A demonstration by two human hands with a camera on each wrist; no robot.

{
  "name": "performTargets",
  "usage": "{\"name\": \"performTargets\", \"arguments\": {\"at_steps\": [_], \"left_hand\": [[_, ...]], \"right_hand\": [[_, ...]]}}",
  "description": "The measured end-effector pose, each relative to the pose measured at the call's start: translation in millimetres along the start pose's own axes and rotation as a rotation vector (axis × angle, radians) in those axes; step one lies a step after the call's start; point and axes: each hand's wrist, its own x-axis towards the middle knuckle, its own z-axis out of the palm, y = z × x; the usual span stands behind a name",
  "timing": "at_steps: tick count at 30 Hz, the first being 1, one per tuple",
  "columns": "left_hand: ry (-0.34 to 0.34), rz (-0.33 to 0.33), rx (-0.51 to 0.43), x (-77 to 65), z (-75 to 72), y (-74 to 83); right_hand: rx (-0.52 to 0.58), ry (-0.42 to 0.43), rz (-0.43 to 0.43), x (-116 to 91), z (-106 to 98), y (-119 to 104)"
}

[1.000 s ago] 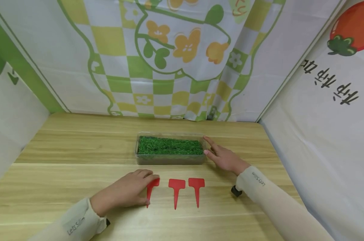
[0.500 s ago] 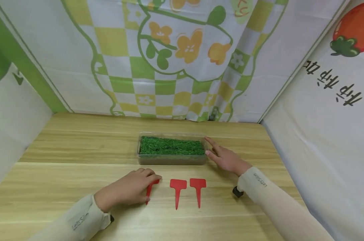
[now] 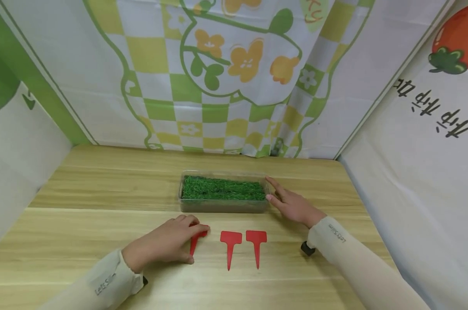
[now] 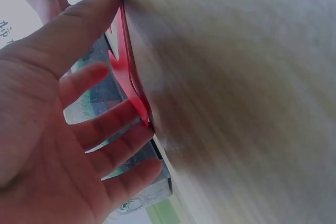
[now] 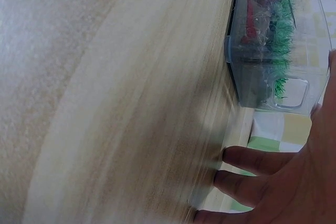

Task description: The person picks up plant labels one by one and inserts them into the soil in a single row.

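A red T-shaped marker (image 3: 194, 243) is at the wood-grain tabletop (image 3: 102, 183), pinched lengthwise between the thumb and fingertips of the left hand (image 3: 165, 242). Two matching markers (image 3: 231, 237) lie flat to its right. Behind them stands a clear container (image 3: 224, 207) of green grass (image 3: 222, 189), the right hand (image 3: 295, 208), fingers spread, touching its right end. Beyond hangs a checked, flowered cloth (image 3: 214, 113); the white right wall (image 3: 404, 172) bears a red fruit print (image 3: 456, 41).

Plain red: the marker (image 3: 195, 244) at your left fingers (image 3: 187, 221), plus the second marker (image 3: 230, 238) and third marker (image 3: 256, 237) to their right. Turf (image 3: 222, 188) beside your right fingers (image 3: 277, 186): green. Cloth (image 3: 214, 113) beyond them: green, yellow and white checks. Tabletop (image 3: 102, 186) beneath: pale wood grain.
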Motion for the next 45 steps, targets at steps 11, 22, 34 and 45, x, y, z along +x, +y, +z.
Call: {"name": "performTargets", "arguments": {"at_steps": [11, 22, 34, 45], "left_hand": [[0.095, -0.049, 0.061, 3.0, -4.5, 2.2], [0.216, 0.028, 0.001, -4.6, -30.9, 5.4], [0.292, 0.031, 0.017, -11.6, -73.6, 3.6], [0.409, 0.018, 0.048, -7.0, -104.0, 12.3]], "right_hand": [[-0.007, -0.003, 0.001, 0, 0, -2], [-0.013, 0.004, -0.009, -1, 1, -2], [-0.027, 0.008, -0.013, 1, 2, 0], [-0.017, 0.001, -0.005, -1, 1, -1]]}}
